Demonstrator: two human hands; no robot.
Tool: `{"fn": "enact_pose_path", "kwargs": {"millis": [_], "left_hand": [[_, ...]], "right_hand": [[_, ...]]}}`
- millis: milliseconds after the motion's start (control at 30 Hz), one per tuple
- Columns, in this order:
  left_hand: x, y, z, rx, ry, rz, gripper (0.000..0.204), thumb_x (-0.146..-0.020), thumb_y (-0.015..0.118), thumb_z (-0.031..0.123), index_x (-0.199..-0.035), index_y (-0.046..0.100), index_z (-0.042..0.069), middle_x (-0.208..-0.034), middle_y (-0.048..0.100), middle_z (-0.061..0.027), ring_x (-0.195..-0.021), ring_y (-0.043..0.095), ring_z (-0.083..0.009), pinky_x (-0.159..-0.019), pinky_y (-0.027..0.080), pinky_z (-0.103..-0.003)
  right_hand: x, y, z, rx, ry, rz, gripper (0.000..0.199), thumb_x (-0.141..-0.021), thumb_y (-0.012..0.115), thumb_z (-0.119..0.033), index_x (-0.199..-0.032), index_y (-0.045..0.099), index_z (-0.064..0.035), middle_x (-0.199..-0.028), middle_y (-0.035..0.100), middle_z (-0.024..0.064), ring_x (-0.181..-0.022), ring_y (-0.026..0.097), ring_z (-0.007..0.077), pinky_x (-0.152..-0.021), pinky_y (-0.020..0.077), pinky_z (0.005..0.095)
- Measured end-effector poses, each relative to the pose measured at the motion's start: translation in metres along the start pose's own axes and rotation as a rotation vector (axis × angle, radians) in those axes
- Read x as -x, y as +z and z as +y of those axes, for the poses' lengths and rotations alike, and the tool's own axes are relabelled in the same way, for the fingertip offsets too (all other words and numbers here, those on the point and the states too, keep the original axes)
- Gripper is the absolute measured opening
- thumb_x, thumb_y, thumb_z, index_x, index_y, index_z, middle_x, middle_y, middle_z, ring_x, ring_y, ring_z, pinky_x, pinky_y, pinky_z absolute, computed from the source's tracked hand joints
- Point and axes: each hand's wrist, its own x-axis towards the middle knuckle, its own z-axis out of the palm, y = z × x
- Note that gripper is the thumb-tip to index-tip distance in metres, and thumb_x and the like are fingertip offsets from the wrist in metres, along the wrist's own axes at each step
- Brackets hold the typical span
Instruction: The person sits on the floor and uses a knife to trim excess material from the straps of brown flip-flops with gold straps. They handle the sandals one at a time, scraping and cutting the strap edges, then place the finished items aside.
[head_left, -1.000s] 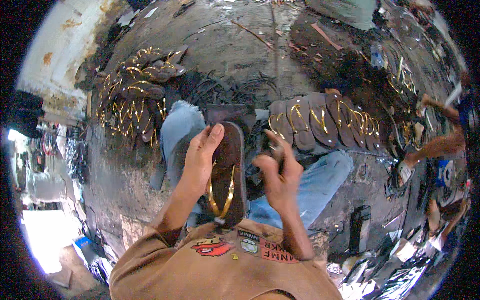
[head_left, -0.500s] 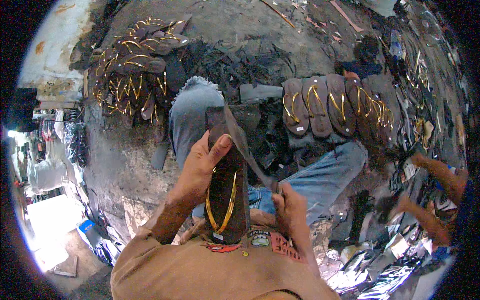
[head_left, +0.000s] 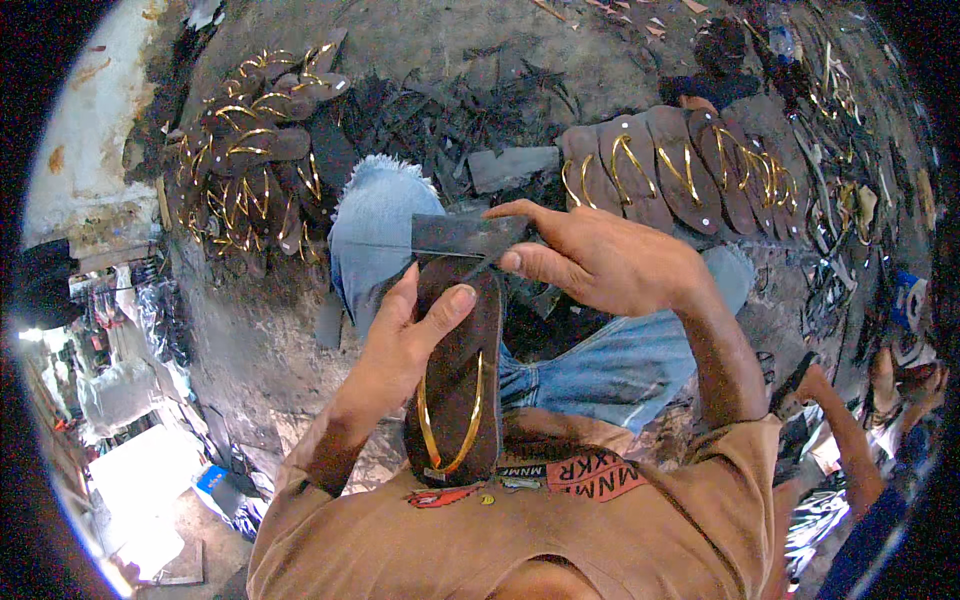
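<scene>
My left hand [head_left: 405, 345] grips a dark brown sandal [head_left: 458, 385] with golden straps, holding it upright against my chest, thumb across its sole. My right hand [head_left: 600, 260] pinches a flat dark blade-like tool [head_left: 465, 236] and lays it across the sandal's top end. Both hands work above my knees in blue jeans [head_left: 380, 225].
A row of finished brown sandals with gold straps [head_left: 680, 165] lies on the ground ahead right. A heap of similar sandals [head_left: 250, 170] sits ahead left. Dark scraps [head_left: 450, 110] litter the concrete floor. Another person's arm [head_left: 840, 430] reaches in at the right.
My right hand has come up from beside the sandal's lower part to its top end, now holding the flat tool across it. The left hand keeps its grip.
</scene>
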Motion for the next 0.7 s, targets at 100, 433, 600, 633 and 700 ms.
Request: {"fn": "enact_pose_path", "kwargs": {"millis": [100,433,600,633,700], "left_hand": [[-0.009,-0.009,0.014,0.284,-0.056,-0.105,0.048,-0.098,0.065,0.023,-0.139,0.049,0.006,-0.124,0.064,-0.0108,-0.111,0.063,-0.0224,-0.092,0.055,-0.035],[-0.084,0.102,0.004,0.896,0.286,0.109,0.03,-0.09,0.076,0.018,-0.117,0.065,0.013,-0.116,0.069,-0.0028,-0.104,0.065,-0.0164,-0.084,0.055,-0.035],[-0.047,0.092,-0.003,0.927,0.172,-0.006,0.033,-0.091,0.075,0.017,-0.121,0.065,0.008,-0.115,0.069,-0.0037,-0.105,0.066,-0.0172,-0.092,0.056,-0.038],[-0.038,0.092,-0.009,0.897,0.109,-0.008,0.035,-0.091,0.074,0.016,-0.123,0.064,0.007,-0.116,0.069,-0.004,-0.107,0.066,-0.0176,-0.093,0.056,-0.038],[-0.032,0.089,-0.02,0.82,0.116,-0.032,0.04,-0.092,0.072,0.013,-0.13,0.061,0.004,-0.12,0.068,-0.0058,-0.11,0.065,-0.0192,-0.096,0.055,-0.036]], "right_hand": [[0.035,0.008,-0.012,-0.217,0.125,0.218,0.05,-0.105,0.044,-0.04,-0.139,0.045,-0.0042,-0.085,0.069,0.0261,-0.083,0.068,0.0457,-0.073,0.0519,0.0519],[0.035,0.107,0.03,-0.25,0.125,1.203,0.03,-0.108,0.042,-0.03,-0.104,0.055,-0.0027,-0.065,0.054,0.005,-0.053,0.049,0.0127,-0.049,0.0369,0.0303],[0.127,0.196,0.032,-0.085,0.387,1.0,0.025,-0.101,0.051,-0.029,-0.106,0.056,-0.0055,-0.068,0.054,0.0198,-0.059,0.057,0.0418,-0.055,0.0422,0.0427],[0.136,0.197,0.034,-0.071,0.419,0.955,0.026,-0.101,0.052,-0.031,-0.105,0.057,-0.0059,-0.068,0.054,0.0201,-0.06,0.057,0.0424,-0.055,0.0425,0.0437],[0.147,0.191,0.035,-0.049,0.48,0.865,0.029,-0.1,0.053,-0.035,-0.105,0.057,-0.0068,-0.067,0.055,0.0207,-0.062,0.059,0.0435,-0.056,0.043,0.0455]]}}
